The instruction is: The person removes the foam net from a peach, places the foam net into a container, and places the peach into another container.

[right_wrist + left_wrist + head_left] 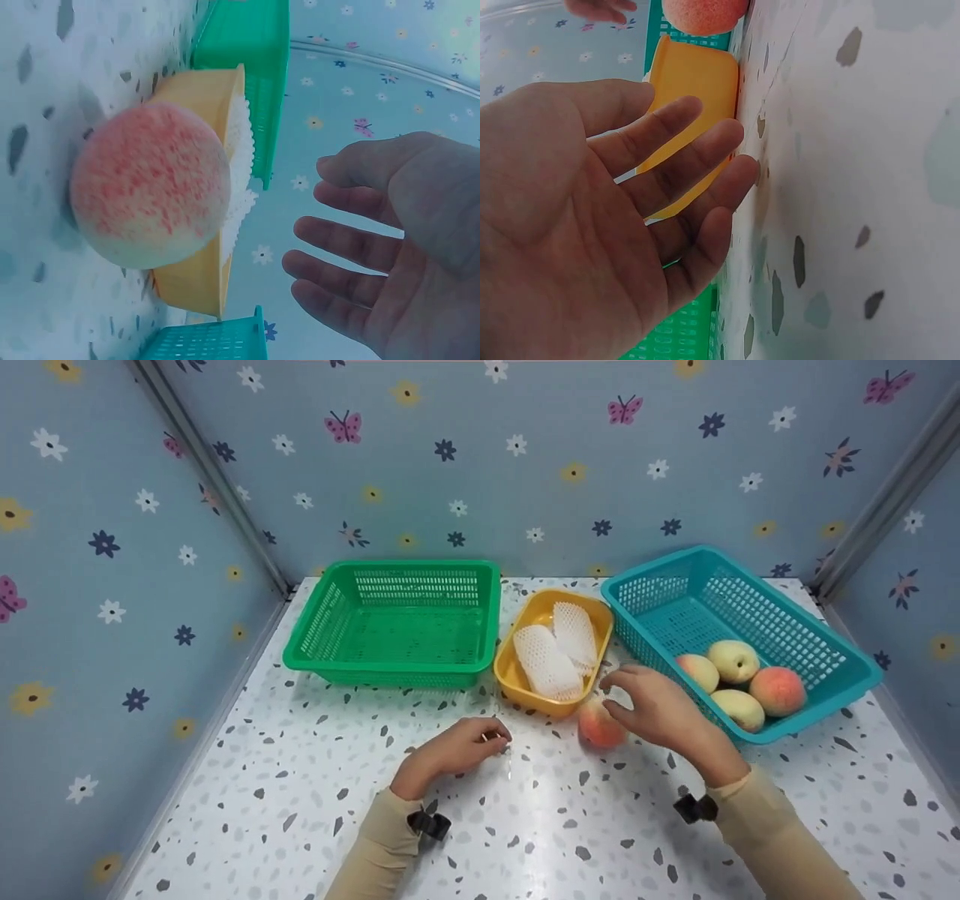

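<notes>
A peach point(598, 727), red with a pale yellow side, sits on the speckled table just in front of the small yellow basin point(536, 702). My right hand point(664, 709) hovers beside and above this peach with fingers loosely bent. In the right wrist view a gap separates those fingers from the peach point(150, 187), and nothing is held. To the left, my left hand point(459, 746) is low over the table in front of the basin. Its palm and relaxed fingers hold nothing in the left wrist view. Two white foam net sleeves point(547, 660) lie inside the basin.
A green basket point(390, 667) with nothing inside stands at the back left. At the right, a teal basket point(814, 634) sits angled, with several peaches point(778, 691) gathered in its near end. Flower-patterned walls point(457, 472) enclose the table's back and sides.
</notes>
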### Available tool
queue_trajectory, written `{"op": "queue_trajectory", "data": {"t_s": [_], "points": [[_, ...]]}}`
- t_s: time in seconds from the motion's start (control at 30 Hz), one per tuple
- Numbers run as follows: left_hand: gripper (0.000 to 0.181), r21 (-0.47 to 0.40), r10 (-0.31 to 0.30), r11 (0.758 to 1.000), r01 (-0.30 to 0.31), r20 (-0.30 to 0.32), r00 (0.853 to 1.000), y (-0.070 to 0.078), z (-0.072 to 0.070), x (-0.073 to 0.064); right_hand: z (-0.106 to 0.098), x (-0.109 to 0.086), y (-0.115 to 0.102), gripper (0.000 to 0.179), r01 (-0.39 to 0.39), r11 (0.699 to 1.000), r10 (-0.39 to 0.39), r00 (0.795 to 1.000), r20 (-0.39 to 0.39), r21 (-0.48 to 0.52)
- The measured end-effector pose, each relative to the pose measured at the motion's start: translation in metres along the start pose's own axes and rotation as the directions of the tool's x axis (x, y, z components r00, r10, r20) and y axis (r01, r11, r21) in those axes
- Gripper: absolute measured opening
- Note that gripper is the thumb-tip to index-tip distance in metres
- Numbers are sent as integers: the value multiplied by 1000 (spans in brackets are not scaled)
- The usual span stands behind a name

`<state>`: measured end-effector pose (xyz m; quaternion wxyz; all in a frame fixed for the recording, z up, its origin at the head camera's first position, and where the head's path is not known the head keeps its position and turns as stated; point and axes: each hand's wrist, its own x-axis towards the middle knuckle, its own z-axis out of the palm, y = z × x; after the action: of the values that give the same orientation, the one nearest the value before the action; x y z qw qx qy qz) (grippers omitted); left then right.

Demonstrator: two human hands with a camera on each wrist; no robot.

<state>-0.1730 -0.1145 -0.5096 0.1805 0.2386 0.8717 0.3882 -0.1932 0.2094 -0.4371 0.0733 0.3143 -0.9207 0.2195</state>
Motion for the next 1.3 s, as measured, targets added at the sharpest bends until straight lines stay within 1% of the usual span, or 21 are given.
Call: {"op": "queue_trajectory", "data": {"t_s": [0.13,0.27,0.33,0.4,0.53,0.63,0.73,0.83,0.97,1.1,1.2,1.3], "points": [[26,-9,-1,1000,1,4,1000,0,0,0,2,-23,-6,19,-7,1000,8,999,-44,23],[26,-21,-4,1000,4,3,1000,3,-1,0,5,-37,-10,15,14,999,-10,994,-111,31],[26,-14,3,1000,-3,0,1000,4,-2,1,8,-41,-11,17,15,1000,-11,990,-141,23],[26,-10,8,1000,-8,0,1000,3,-2,2,12,-43,-12,20,-5,1000,6,987,-164,9],[26,-11,19,1000,-19,3,1000,0,0,2,23,-42,-9,29,-36,999,35,984,-176,-5],[25,-6,17,1000,-17,1,1000,-2,-1,1,31,-38,-7,39,-37,999,39,985,-170,10],[26,-8,12,1000,-12,-3,1000,-3,-1,0,37,-36,-5,49,-60,998,63,986,-157,29],[25,-7,2,1000,-2,0,1000,-3,0,0,44,-34,-3,57,-99,994,103,986,-132,38],[25,-6,0,1000,0,-3,1000,-2,1,0,51,-30,1,64,-187,981,191,978,-83,53],[26,-3,-3,1000,3,-1,1000,-2,1,0,56,-29,3,66,-261,964,263,964,-29,55],[27,-3,-9,1000,9,1,1000,-3,1,0,59,-28,4,65,-276,960,277,961,-14,52],[27,0,-10,1000,10,1,1000,-5,1,2,60,-27,3,67,-285,956,286,958,-19,65]]}}
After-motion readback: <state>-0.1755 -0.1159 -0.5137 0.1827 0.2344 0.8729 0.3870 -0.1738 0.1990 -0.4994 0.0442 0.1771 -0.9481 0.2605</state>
